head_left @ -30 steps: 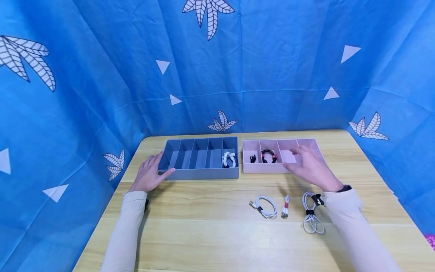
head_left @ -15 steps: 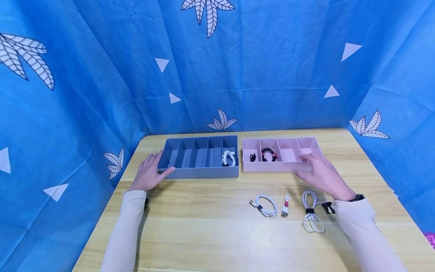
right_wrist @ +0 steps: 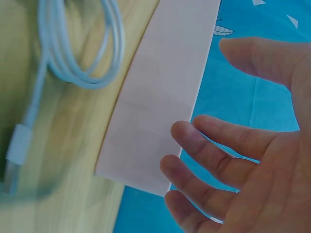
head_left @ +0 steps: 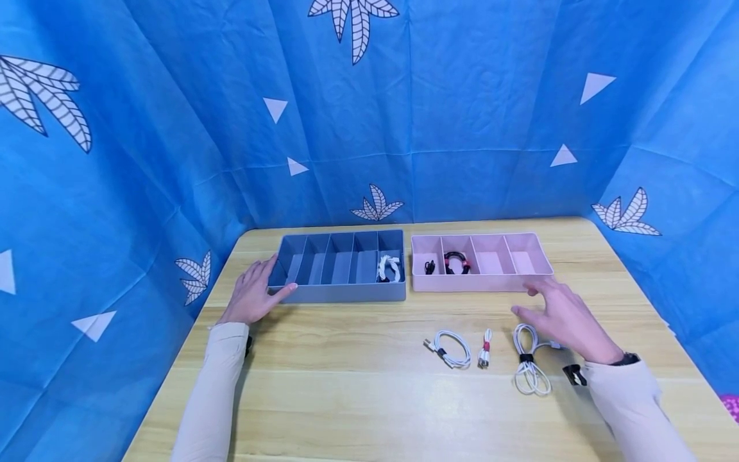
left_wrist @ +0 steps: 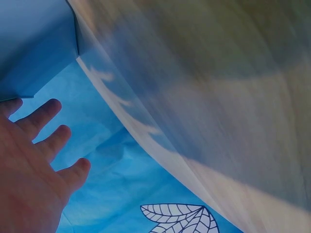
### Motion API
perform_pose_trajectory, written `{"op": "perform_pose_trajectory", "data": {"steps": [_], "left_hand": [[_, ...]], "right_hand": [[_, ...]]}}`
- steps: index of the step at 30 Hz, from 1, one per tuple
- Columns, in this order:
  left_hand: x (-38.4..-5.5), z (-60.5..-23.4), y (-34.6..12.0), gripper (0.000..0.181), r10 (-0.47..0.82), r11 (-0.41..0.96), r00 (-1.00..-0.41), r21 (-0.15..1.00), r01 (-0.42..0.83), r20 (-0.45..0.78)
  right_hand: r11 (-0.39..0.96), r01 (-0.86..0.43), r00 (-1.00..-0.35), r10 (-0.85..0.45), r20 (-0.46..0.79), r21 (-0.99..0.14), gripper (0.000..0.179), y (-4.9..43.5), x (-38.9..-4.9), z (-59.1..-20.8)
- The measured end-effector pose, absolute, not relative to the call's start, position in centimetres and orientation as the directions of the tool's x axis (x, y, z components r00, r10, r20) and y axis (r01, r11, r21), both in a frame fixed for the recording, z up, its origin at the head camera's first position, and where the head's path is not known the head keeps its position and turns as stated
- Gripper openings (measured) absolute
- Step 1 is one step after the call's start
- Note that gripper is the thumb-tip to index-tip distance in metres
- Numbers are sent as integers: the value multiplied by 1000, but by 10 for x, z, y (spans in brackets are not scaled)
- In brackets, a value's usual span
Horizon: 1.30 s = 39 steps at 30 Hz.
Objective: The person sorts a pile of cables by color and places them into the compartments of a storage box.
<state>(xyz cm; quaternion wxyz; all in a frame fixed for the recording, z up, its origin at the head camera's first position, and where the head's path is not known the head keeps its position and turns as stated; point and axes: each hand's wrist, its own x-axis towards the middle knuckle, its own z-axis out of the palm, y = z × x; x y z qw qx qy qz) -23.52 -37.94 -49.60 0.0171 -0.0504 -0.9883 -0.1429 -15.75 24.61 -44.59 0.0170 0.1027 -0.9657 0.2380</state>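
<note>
My left hand [head_left: 250, 295] rests at the left end of the blue divided box [head_left: 337, 295], thumb by its front wall and fingers along its side. A white cable bundle [head_left: 389, 267] lies in that box's rightmost compartment. My right hand [head_left: 568, 317] hovers with spread, slightly bent fingers, empty, in front of the right end of the pink divided box [head_left: 482, 283]. Below and left of it a white USB cable [head_left: 526, 359], coiled and tied with a black strap, lies on the table. The right wrist view shows this cable's coil [right_wrist: 114, 63] near the open fingers.
On the wooden table [head_left: 358, 398] also lie a coiled white cable [head_left: 453, 350] with a black tie and a short white cable [head_left: 485, 350] with a red tie. The pink box holds a small black cable [head_left: 430, 267] and a black-and-red coil [head_left: 457, 263]. A blue curtain [head_left: 473, 128] hangs behind.
My right hand has moved from over the pink box's right compartments toward the front right, nearer the black-strapped cable. My left hand has stayed at the blue box.
</note>
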Motion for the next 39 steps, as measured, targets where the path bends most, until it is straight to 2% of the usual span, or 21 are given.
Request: {"op": "perform_pose_trajectory", "data": {"steps": [16,27,39], "left_hand": [[-234,-496,-378,103,101,952,-994,284,111,49],[-233,-495,-379,101,99,951,-994,289,111,55],[-234,-495,-378,102,103,952,-993,282,117,64]], "right_hand": [[873,-212,-977,-185,105,-439,61,257,-131,-460],[887,-188,-982,-162,98,-422,68,263,-117,-471],[886,-215,-975,-169,145,-410,60,264,-105,-479]]}}
